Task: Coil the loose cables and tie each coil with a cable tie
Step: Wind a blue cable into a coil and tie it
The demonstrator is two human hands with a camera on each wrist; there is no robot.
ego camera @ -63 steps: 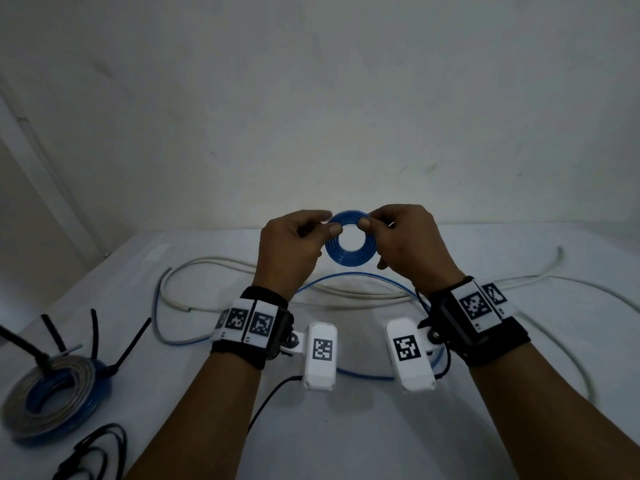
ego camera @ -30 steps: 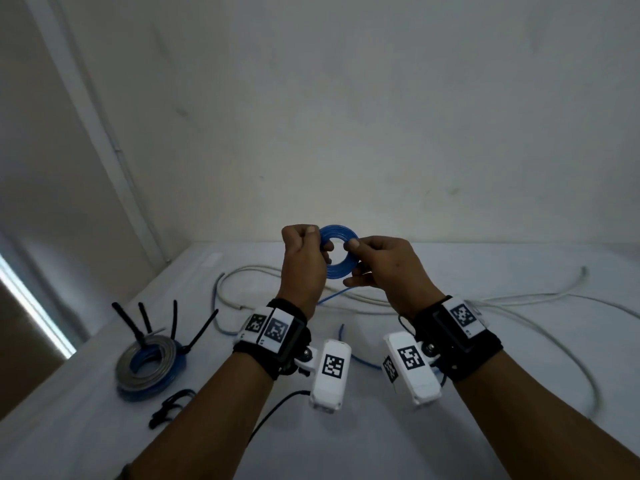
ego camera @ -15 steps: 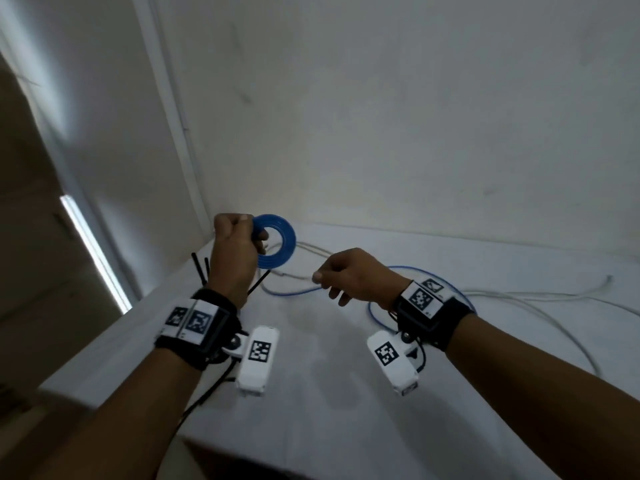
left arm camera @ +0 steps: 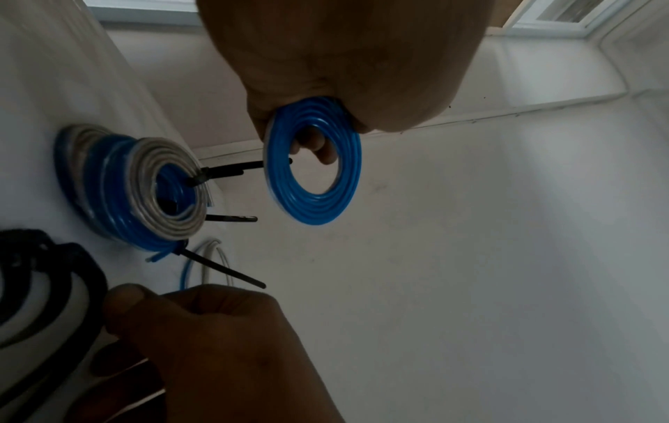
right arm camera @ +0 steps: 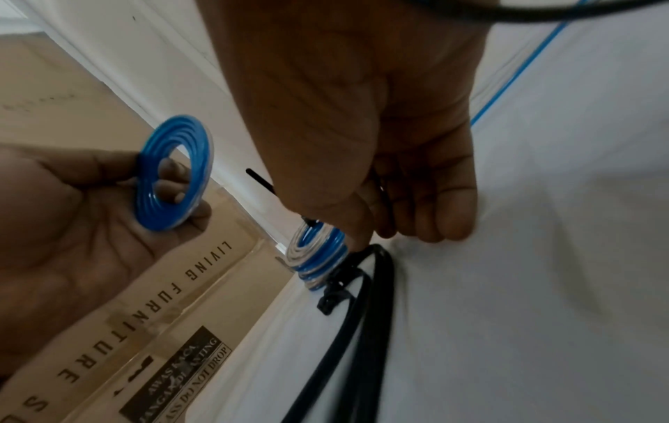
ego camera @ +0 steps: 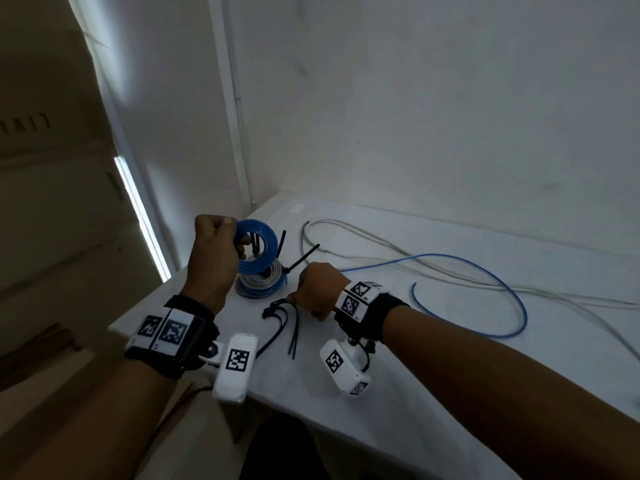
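Note:
My left hand [ego camera: 235,237] holds a small, tightly wound blue cable coil [ego camera: 272,249] upright in the air, thumb on its rim and fingers through the hole [left arm camera: 315,211]. It hangs just above a stack of tied grey and blue coils [ego camera: 259,287] with black tie tails sticking up. My right hand [ego camera: 298,301] is down on the table, fingers curled, thumb and forefinger pinching the top of a bundle of loose black cable ties [ego camera: 292,327] [right arm camera: 362,314]. A loose blue cable [ego camera: 485,271] and a grey cable [ego camera: 381,247] lie uncoiled to the right.
The white table [ego camera: 450,393] ends at a corner just left of the tied coils. Beyond that edge stands a cardboard box [right arm camera: 144,314]. A white wall runs behind the table.
My right hand has let go of the blue coil and dropped to the cable ties. My left hand has carried the coil left, over the tied coils. The view has swung left.

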